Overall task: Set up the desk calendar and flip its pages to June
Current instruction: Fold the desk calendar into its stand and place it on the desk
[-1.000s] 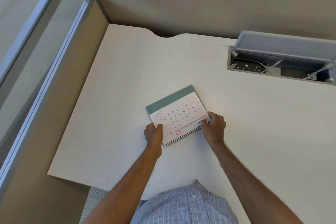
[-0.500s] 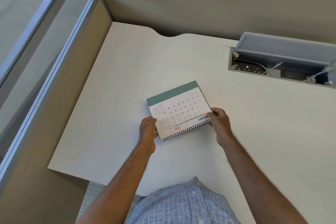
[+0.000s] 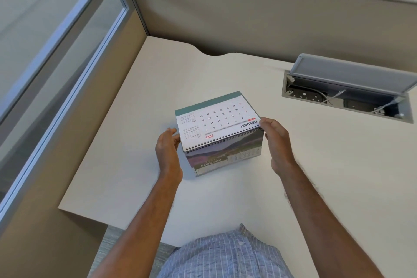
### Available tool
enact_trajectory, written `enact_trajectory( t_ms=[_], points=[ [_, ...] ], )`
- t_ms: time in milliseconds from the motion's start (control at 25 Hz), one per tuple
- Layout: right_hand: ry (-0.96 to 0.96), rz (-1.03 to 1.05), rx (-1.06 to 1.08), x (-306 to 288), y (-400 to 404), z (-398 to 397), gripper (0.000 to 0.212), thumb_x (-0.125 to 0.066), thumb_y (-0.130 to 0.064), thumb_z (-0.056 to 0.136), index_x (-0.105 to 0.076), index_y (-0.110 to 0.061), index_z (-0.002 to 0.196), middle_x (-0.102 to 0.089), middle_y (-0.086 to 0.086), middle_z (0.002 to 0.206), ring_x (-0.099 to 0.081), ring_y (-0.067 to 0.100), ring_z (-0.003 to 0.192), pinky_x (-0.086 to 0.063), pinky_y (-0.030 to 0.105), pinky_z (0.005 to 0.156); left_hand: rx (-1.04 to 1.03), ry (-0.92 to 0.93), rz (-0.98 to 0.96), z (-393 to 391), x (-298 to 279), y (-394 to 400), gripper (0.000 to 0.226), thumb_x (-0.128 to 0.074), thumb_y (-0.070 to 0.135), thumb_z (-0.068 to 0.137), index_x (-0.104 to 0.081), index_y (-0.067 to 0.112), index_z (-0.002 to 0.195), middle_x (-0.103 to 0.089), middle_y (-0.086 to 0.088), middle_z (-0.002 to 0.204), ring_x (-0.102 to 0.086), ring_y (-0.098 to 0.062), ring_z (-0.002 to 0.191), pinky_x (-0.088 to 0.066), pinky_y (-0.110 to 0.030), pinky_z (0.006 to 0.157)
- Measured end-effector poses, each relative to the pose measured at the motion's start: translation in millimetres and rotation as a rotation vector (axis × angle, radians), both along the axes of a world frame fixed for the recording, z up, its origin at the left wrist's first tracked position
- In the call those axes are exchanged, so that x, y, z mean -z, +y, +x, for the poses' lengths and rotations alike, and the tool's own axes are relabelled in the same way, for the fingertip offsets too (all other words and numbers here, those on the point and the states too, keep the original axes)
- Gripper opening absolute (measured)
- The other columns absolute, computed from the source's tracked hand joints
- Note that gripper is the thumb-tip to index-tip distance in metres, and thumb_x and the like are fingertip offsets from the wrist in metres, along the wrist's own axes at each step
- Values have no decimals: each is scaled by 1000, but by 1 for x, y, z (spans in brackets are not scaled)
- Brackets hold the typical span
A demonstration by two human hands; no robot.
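Note:
The spiral-bound desk calendar [image 3: 216, 119] is lifted at its wire-bound edge and opened like a tent over the white desk [image 3: 225, 70]. Its far face shows a February 2026 date grid, upside down to me. The near face shows a landscape photo labelled February. My left hand [image 3: 168, 153] grips the calendar's left end near the spiral. My right hand [image 3: 276, 142] pinches its right end at the spiral. A teal strip runs along the calendar's far edge.
An open cable tray [image 3: 347, 95] with a raised grey lid, sockets and white cables is set into the desk at the right. Beige partition walls [image 3: 248, 18] close the back and the left. The desk's front edge cuts in near my body.
The calendar lay flat with both hands on its spiral edge. Now that edge is raised and the calendar has opened into a tent, showing the photo side toward me.

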State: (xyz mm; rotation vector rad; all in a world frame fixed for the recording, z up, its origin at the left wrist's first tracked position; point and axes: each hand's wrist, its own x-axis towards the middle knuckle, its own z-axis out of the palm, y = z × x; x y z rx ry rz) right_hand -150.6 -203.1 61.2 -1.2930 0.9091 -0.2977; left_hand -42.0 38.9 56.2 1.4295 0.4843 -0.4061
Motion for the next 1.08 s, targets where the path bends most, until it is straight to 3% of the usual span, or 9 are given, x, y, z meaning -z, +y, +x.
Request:
enact_trajectory(
  t_ms=[120, 200, 280, 400, 480, 600, 800, 960, 1080],
  points=[
    [-43, -16, -44, -7, 5, 9, 20, -61, -27, 96, -76, -26, 110, -81, -11, 102, -70, -2, 89, -51, 12, 75, 1, -84, -9, 6, -2, 2, 30, -47, 28, 105, -57, 0, 110, -75, -23, 114, -67, -21, 97, -51, -29, 79],
    [-49, -24, -61, -10, 7, 17, 23, -62, -30, 94, -75, -29, 113, -79, -14, 110, -68, -3, 99, -49, 14, 84, 18, -108, -1, 11, -1, 4, 31, -50, 24, 104, -57, -3, 117, -74, -18, 112, -64, -19, 97, -51, -27, 79],
    [-57, -39, -72, -11, 8, 25, 22, -64, -33, 95, -75, -31, 114, -78, -16, 111, -67, -7, 98, -48, 10, 81, 33, -125, 13, 16, 0, 6, 24, -52, 26, 106, -59, 6, 116, -74, -9, 106, -64, -15, 94, -52, -20, 74],
    [-61, -101, -67, -10, 7, 36, 25, -67, -35, 98, -72, -25, 120, -74, -3, 123, -66, 5, 107, -47, 16, 86, 40, -156, 25, 21, 1, 8, 18, -54, 37, 106, -58, 19, 110, -73, 1, 102, -68, -2, 85, -52, -11, 67],
    [-82, -126, -83, -9, 8, 45, 23, -67, -35, 99, -72, -22, 117, -76, -5, 115, -67, 3, 103, -48, 15, 84, 48, -190, 26, 26, 1, 9, 23, -53, 46, 105, -56, 23, 109, -67, 5, 98, -66, 1, 84, -51, -11, 70],
    [-105, -144, -83, -10, 10, 61, 11, -65, -32, 100, -70, -23, 105, -77, -16, 97, -68, -4, 90, -49, 10, 77, 99, -266, 37, 34, 1, 8, 30, -52, 55, 102, -52, 26, 112, -64, -2, 107, -63, -10, 96, -51, -21, 83],
    [-89, -191, -98, -2, 10, 95, 11, -58, -22, 105, -64, -19, 113, -76, -7, 101, -70, -5, 86, -52, 13, 68, 127, -357, 13, 60, 5, 2, 14, -57, 20, 107, -55, 24, 120, -72, -3, 114, -75, -17, 100, -64, -27, 74],
    [-3, -377, -196, 5, 5, 132, 21, -50, -22, 105, -56, -24, 125, -70, -5, 118, -68, 8, 102, -53, 22, 76, 72, -390, 143, 99, 10, -1, 19, -59, 19, 106, -63, 26, 122, -72, -4, 119, -70, -21, 111, -63, -20, 70],
    [15, -533, -295, 9, 2, 171, 30, -44, -17, 106, -47, -28, 133, -65, -7, 124, -67, 13, 105, -50, 13, 74, 37, -402, 203, 139, 14, -5, 25, -60, 16, 105, -62, 18, 129, -68, -10, 130, -68, -29, 119, -67, -30, 76]
  ],
)
